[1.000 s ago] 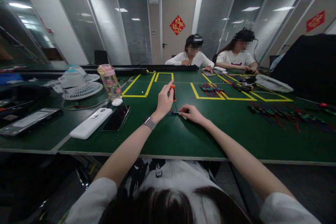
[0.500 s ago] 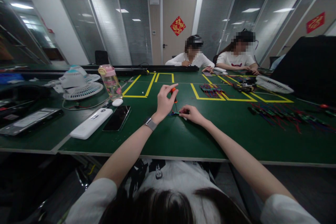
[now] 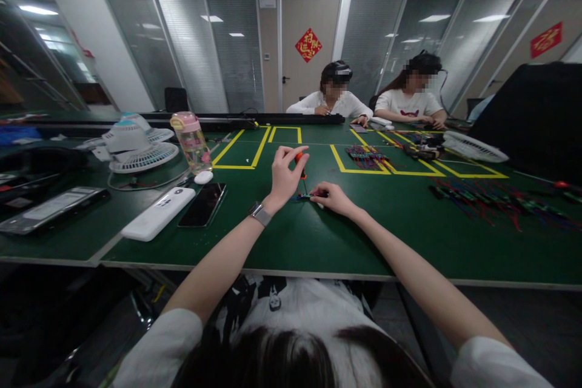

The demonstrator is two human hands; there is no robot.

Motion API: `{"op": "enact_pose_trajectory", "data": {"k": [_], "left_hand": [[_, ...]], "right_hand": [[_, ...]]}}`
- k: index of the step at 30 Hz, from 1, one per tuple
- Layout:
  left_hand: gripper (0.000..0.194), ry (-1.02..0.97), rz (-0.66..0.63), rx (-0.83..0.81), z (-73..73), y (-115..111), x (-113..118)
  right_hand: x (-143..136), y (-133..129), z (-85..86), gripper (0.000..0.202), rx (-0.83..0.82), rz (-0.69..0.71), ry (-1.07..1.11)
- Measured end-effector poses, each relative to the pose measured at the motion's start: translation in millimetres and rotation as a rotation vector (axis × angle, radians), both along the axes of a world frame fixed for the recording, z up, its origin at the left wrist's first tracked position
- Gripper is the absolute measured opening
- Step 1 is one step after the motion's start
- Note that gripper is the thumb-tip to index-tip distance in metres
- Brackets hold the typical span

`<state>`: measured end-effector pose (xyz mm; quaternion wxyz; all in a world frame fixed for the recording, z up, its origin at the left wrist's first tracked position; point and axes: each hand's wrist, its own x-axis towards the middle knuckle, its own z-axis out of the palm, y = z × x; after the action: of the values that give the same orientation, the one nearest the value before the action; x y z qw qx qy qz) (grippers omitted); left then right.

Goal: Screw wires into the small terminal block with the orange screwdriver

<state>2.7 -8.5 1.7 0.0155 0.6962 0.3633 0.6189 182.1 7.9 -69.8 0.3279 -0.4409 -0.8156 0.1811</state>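
Layout, as I log it from the head view: phone (image 3: 202, 205) right of an oblong case (image 3: 158, 214); bottle (image 3: 193, 145) behind both, fan (image 3: 143, 159) left of it. Screwdriver (image 3: 301, 160) over small board (image 3: 305, 196), mid-table. Wired boards (image 3: 500, 199) at right; two people (image 3: 334, 100) across the table (image 3: 313, 242).

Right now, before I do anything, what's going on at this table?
Someone is working bare-handed at the green table. Their left hand holds an orange-handled screwdriver upright, its tip down at a small circuit board. Their right hand holds the board's end. A dark phone and a drink bottle stay out of their grasp, to the left. Two other people sit across the table.
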Motion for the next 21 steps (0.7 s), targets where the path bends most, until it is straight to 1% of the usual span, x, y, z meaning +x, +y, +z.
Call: {"op": "enact_pose_trajectory", "data": {"k": [3, 5, 7, 11, 13, 16, 18, 21], "left_hand": [[0.030, 0.010, -0.083, -0.013, 0.4, 0.6, -0.1], [0.032, 0.028, -0.118, -0.016, 0.1, 0.8, 0.1], [0.029, 0.041, -0.094, -0.007, -0.4, 0.6, 0.2], [0.022, 0.017, 0.007, 0.005, -0.8, -0.3, 0.2], [0.024, -0.002, 0.002, 0.000, -0.4, -0.5, 0.1], [0.031, -0.002, -0.077, -0.003, 0.0, -0.5, -0.1], [0.030, 0.007, -0.101, 0.008, -0.3, -0.6, 0.0], [0.024, 0.009, -0.041, 0.020, -1.1, -0.2, 0.1]], "right_hand": [[-0.1, 0.0, 0.2, 0.014, -0.003, 0.004, -0.003], [0.0, 0.2, 0.3, 0.014, -0.008, 0.011, -0.008], [0.3, 0.6, -0.1, 0.015, -0.013, 0.013, -0.011], [0.9, 1.5, -1.3, 0.015, -0.009, 0.013, -0.009], [1.0, 1.3, -1.4, 0.015, -0.008, 0.012, -0.006], [0.7, 0.2, -0.5, 0.014, -0.006, 0.013, -0.001], [0.3, -0.3, 0.0, 0.014, -0.005, 0.009, 0.001], [0.2, -0.1, -0.3, 0.014, -0.009, 0.006, 0.007]]}}
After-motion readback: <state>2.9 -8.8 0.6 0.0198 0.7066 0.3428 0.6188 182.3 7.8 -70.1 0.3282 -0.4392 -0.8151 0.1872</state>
